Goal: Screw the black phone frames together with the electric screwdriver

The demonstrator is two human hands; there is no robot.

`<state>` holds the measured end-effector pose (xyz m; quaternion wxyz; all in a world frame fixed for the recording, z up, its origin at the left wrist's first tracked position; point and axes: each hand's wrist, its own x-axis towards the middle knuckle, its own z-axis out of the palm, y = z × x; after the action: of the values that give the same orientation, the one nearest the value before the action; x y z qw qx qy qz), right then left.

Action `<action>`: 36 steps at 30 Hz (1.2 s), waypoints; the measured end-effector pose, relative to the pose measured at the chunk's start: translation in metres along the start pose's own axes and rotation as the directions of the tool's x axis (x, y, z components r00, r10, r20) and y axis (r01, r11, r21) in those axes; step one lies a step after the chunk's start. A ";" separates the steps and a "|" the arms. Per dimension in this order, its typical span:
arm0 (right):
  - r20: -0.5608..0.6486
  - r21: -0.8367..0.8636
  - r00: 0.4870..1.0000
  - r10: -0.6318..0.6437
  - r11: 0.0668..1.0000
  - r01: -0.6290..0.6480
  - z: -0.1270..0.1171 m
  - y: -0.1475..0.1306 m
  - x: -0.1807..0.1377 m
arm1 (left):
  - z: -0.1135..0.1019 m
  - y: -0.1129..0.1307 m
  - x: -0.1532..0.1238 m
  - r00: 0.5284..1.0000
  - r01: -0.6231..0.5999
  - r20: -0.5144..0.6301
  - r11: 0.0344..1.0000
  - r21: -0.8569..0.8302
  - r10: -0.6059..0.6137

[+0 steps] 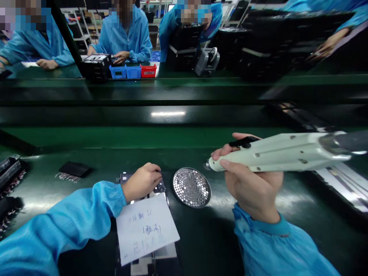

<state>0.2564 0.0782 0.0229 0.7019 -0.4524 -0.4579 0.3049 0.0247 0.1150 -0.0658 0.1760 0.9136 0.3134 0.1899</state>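
We hold a pale electric screwdriver (281, 153) level, tip pointing left, while a dark board (160, 188) lies flat on the surface (215, 230).

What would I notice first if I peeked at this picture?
Most likely the big white tool, gripped by the right hand on the right, its tip pointing at a shiny round dish full of little holes in the middle. Next, the left hand resting on a dark part beneath a handwritten paper note.
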 end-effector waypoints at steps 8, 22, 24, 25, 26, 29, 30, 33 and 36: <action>-0.008 0.021 1.000 0.004 1.000 -0.003 0.000 0.007 0.000 | -0.009 0.010 -0.012 0.979 -0.165 0.148 0.969 0.186 0.139; 0.077 0.044 0.997 -0.014 0.999 0.010 0.009 0.026 -0.015 | -0.013 0.019 -0.037 0.995 -0.038 0.100 0.928 0.371 0.000; 0.079 0.033 0.997 -0.022 0.999 0.019 0.007 0.027 -0.014 | -0.012 0.020 -0.039 0.996 -0.044 0.086 0.928 0.370 0.013; 0.076 0.028 0.997 -0.022 0.999 0.019 0.006 0.026 -0.014 | -0.011 0.021 -0.041 0.997 -0.053 0.075 0.926 0.375 0.026; 0.073 0.030 0.997 -0.018 0.999 0.016 0.005 0.026 -0.014 | -0.010 0.021 -0.042 0.997 -0.062 0.060 0.922 0.381 0.042; 0.073 0.042 0.997 0.011 0.999 -0.015 0.002 0.024 -0.016 | -0.008 0.023 -0.046 0.996 -0.084 0.027 0.918 0.387 0.080; 0.078 0.042 0.997 0.020 0.999 -0.023 0.001 0.024 -0.017 | -0.008 0.024 -0.047 0.996 -0.089 0.025 0.921 0.379 0.087; 0.088 0.027 0.996 0.023 0.999 -0.025 -0.001 0.024 -0.019 | -0.011 0.026 -0.050 0.995 -0.104 0.031 0.931 0.351 0.100; 0.074 0.013 0.997 0.005 1.000 -0.006 -0.001 0.025 -0.017 | -0.017 0.027 -0.046 0.993 -0.120 0.042 0.937 0.328 0.112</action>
<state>0.2502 0.0742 -0.0065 0.6868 -0.4373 -0.4801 0.3263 -0.0029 0.0692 -0.0504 0.0127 0.9491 0.2845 0.1347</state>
